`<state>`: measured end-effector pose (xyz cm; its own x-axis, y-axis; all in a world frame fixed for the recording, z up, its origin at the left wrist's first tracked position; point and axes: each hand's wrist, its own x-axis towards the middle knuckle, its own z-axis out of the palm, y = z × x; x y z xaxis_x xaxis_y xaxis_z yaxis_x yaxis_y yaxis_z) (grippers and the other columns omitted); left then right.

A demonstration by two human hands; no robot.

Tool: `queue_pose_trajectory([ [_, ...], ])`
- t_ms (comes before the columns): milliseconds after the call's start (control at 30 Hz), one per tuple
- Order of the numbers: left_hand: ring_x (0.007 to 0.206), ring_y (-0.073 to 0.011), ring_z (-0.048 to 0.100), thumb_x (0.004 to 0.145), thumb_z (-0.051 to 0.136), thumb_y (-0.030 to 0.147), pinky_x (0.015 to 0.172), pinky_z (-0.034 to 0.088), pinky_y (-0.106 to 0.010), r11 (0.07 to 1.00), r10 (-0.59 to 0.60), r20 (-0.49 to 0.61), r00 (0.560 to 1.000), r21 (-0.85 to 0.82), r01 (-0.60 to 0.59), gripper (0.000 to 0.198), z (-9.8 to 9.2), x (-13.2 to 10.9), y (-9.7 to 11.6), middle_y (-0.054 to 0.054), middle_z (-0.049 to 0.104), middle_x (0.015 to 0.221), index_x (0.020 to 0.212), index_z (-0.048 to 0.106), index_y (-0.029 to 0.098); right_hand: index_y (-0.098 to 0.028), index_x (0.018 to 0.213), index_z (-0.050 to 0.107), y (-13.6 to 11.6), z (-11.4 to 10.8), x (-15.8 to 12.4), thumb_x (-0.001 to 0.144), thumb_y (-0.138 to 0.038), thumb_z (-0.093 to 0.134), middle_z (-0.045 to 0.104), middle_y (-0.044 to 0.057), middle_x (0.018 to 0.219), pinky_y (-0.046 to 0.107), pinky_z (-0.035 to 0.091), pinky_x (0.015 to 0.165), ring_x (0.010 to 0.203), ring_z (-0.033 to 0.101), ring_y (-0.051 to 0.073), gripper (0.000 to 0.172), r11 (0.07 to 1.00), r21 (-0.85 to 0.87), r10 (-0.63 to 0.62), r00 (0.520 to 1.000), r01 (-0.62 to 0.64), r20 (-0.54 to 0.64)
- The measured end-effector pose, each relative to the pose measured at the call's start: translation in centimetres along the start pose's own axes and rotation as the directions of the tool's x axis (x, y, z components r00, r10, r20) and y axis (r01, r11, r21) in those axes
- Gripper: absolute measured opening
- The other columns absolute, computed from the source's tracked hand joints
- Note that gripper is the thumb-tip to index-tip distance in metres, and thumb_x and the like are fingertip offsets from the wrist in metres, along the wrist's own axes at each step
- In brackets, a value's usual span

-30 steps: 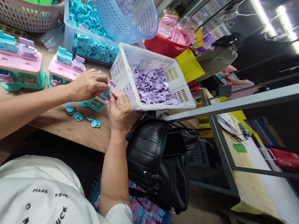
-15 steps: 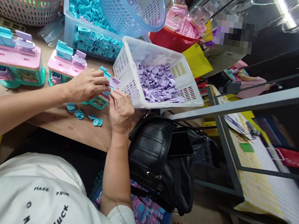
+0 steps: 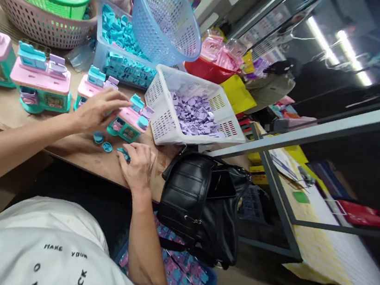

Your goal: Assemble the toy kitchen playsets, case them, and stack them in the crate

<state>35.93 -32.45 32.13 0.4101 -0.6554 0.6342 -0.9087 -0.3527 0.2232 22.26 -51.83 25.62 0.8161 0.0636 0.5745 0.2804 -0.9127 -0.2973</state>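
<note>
Right hand (image 3: 138, 166), centre of frame: low over the tabletop, fingers bent, thumb and index finger at a small blue part (image 3: 123, 153); whether that part is gripped or merely touched cannot be told.

Left hand (image 3: 101, 108), left of centre: half open, fingers stretched loosely toward the nearest toy kitchen; contact cannot be made out, nor anything held.

Toy kitchen (image 3: 129, 124), one, centre of frame, upright on the wooden table (image 3: 73, 147): pink top, teal base, blue fitting at the back, lilac fitting beside it, blue round piece (image 3: 142, 122) at its right end.

Loose parts, between the hands: one blue disc (image 3: 98, 137); one blue spoked disc (image 3: 107, 147), just beside it.

Further toy kitchens, three, in a row toward the left edge: one partly behind the left hand, one in the middle (image 3: 42, 78), one cut by the frame.

White perforated basket (image 3: 159, 121), right of the toy kitchen: lilac pieces (image 3: 197, 115) inside.

Translucent bin (image 3: 99, 58), upper left of centre: blue pieces; light-blue basket (image 3: 164, 22) tilted above.

Green basket (image 3: 54, 1), upper left: pink pieces; set in a brownish basket (image 3: 44, 25).

Black bag (image 3: 184, 184), lower centre: phone (image 3: 221, 184) on top.
</note>
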Motion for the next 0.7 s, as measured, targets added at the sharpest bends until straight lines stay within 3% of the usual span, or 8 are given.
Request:
queue_pose_trajectory([
  [67, 0.111, -0.0266, 0.061, 0.096, 0.049, 0.019, 0.096, 0.051, -0.047, 0.997, -0.076, -0.057, 0.995, 0.008, 0.077, 0.035, -1.1, -1.3, -0.1, -0.014, 0.069, 0.12, 0.124, 0.068, 0.022, -0.024, 0.097, 0.075, 0.0, 0.3, -0.6, 0.092, -0.027, 0.075, 0.076, 0.003, 0.095, 0.037, 0.037, 0.087, 0.096, 0.061, 0.021, 0.007, 1.0, -0.004, -0.011, 0.995, 0.011, 0.098],
  [167, 0.105, -0.0246, 0.065, 0.095, 0.052, 0.023, 0.09, 0.055, -0.041, 0.994, -0.1, -0.034, 0.994, -0.044, 0.099, 0.028, -2.3, -2.4, 0.3, -0.014, 0.07, 0.111, 0.113, 0.072, 0.019, -0.023, 0.096, 0.075, -0.2, -0.1, 0.8, 0.094, -0.026, 0.073, 0.077, 0.003, 0.094, 0.035, 0.036, 0.085, 0.095, 0.061, 0.02, 0.005, 0.999, 0.048, 0.0, 0.996, -0.004, 0.084],
  [267, 0.101, -0.0229, 0.067, 0.091, 0.06, 0.027, 0.088, 0.057, -0.037, 0.986, -0.095, -0.028, 0.995, -0.139, 0.09, 0.027, -3.0, -2.4, 1.1, -0.013, 0.071, 0.107, 0.111, 0.074, 0.016, -0.022, 0.101, 0.075, -1.3, -0.6, 4.4, 0.099, -0.029, 0.066, 0.077, 0.004, 0.1, 0.034, 0.041, 0.088, 0.098, 0.063, 0.02, 0.012, 0.989, 0.145, -0.023, 1.0, 0.021, 0.009],
  [367, 0.091, -0.0196, 0.07, 0.088, 0.064, 0.031, 0.081, 0.058, -0.031, 0.926, -0.233, -0.037, 0.972, -0.315, 0.21, 0.033, -3.4, -1.7, 1.4, -0.012, 0.074, 0.105, 0.115, 0.074, 0.015, -0.022, 0.102, 0.074, -2.6, -0.4, 9.0, 0.101, -0.032, 0.061, 0.077, 0.005, 0.103, 0.034, 0.047, 0.092, 0.1, 0.065, 0.021, 0.016, 0.966, 0.249, -0.071, 0.997, 0.071, -0.008],
  [433, 0.08, -0.0175, 0.07, 0.087, 0.067, 0.036, 0.073, 0.059, -0.028, 0.818, -0.404, -0.033, 0.914, -0.461, 0.345, 0.033, -3.8, -1.1, 0.9, -0.01, 0.076, 0.096, 0.11, 0.075, 0.013, -0.021, 0.103, 0.073, -3.3, 0.2, 11.7, 0.101, -0.032, 0.061, 0.077, 0.005, 0.102, 0.033, 0.051, 0.091, 0.097, 0.067, 0.019, 0.017, 0.937, 0.34, -0.088, 0.996, 0.082, 0.002],
  [533, 0.067, -0.0159, 0.068, 0.081, 0.078, 0.043, 0.065, 0.058, -0.028, 0.637, -0.626, -0.03, 0.779, -0.596, 0.489, 0.034, -4.5, -0.3, -0.2, -0.008, 0.073, 0.078, 0.093, 0.076, 0.012, -0.02, 0.107, 0.072, -3.8, 1.2, 14.4, 0.101, -0.031, 0.061, 0.076, 0.004, 0.103, 0.031, 0.054, 0.091, 0.095, 0.069, 0.017, 0.018, 0.901, 0.421, -0.098, 0.994, 0.106, -0.041],
  [600, 0.061, -0.0146, 0.065, 0.076, 0.083, 0.044, 0.06, 0.057, -0.027, 0.564, -0.708, -0.025, 0.705, -0.621, 0.544, 0.035, -4.7, 0.2, -0.9, -0.007, 0.071, 0.072, 0.086, 0.074, 0.011, -0.019, 0.109, 0.072, -4.0, 1.7, 15.1, 0.101, -0.03, 0.061, 0.075, 0.006, 0.106, 0.033, 0.054, 0.095, 0.1, 0.069, 0.018, 0.018, 0.889, 0.428, -0.136, 0.987, 0.159, -0.085],
  [700, 0.058, -0.0141, 0.064, 0.08, 0.078, 0.037, 0.057, 0.055, -0.026, 0.507, -0.777, 0.018, 0.629, -0.575, 0.643, 0.028, -4.7, 0.6, -1.1, -0.007, 0.07, 0.069, 0.086, 0.074, 0.011, -0.02, 0.104, 0.074, -3.8, 2.4, 15.4, 0.1, -0.028, 0.061, 0.074, 0.006, 0.105, 0.033, 0.054, 0.094, 0.101, 0.068, 0.019, 0.017, 0.874, 0.446, -0.176, 0.981, 0.194, -0.083],
])
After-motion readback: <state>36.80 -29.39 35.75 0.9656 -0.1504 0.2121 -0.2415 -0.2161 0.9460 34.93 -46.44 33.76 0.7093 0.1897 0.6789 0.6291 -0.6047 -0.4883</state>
